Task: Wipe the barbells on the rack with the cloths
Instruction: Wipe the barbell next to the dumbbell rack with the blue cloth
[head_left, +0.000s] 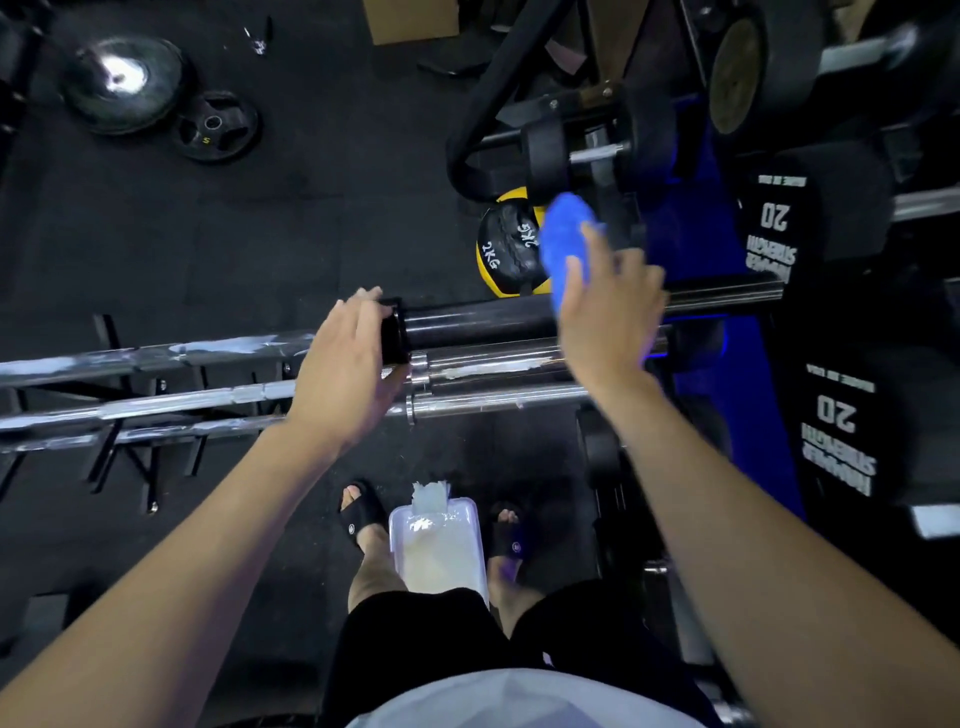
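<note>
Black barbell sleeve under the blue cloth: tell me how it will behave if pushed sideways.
The black barbell sleeve is round and smooth, so it would probably roll unless the rack stops it. It looks like solid steel, likely heavy and rigid. The left hand rests at its collar, perhaps steadying it, while the right hand holds the floppy blue cloth.

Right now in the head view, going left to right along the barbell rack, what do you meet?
Chrome bars → left hand on the black collar → black sleeve → blue cloth in the right hand → 20 plates.
</note>
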